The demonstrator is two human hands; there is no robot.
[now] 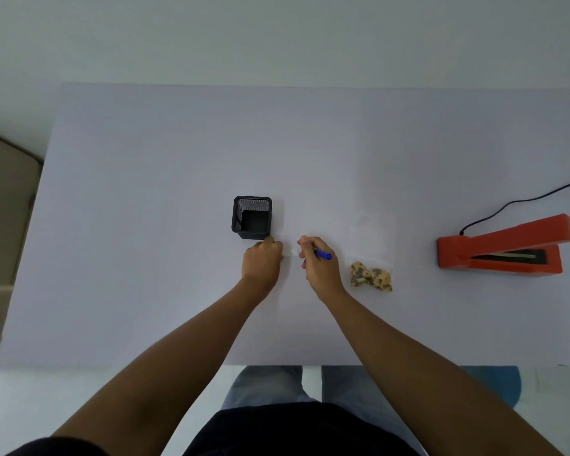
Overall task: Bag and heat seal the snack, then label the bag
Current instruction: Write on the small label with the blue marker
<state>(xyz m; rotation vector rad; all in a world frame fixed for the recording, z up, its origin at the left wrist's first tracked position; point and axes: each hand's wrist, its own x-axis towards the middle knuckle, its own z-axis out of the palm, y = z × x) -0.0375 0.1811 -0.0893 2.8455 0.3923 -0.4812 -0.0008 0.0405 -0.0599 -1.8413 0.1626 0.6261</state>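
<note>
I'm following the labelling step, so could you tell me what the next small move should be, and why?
Probably bring the pen tip down and write on the small white label. The right hand holds the blue pen beside it, the left hand pins its other edge, and the bagged snack already lies by the open red heat sealer.

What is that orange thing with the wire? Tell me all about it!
The heat sealer is an orange-red tool, plastic by its look, lying on the table at the far right. Its top arm is lifted, so it gapes open, showing a dark strip with a pale band inside. A black cord runs off its back end. Neither hand touches it.
</note>
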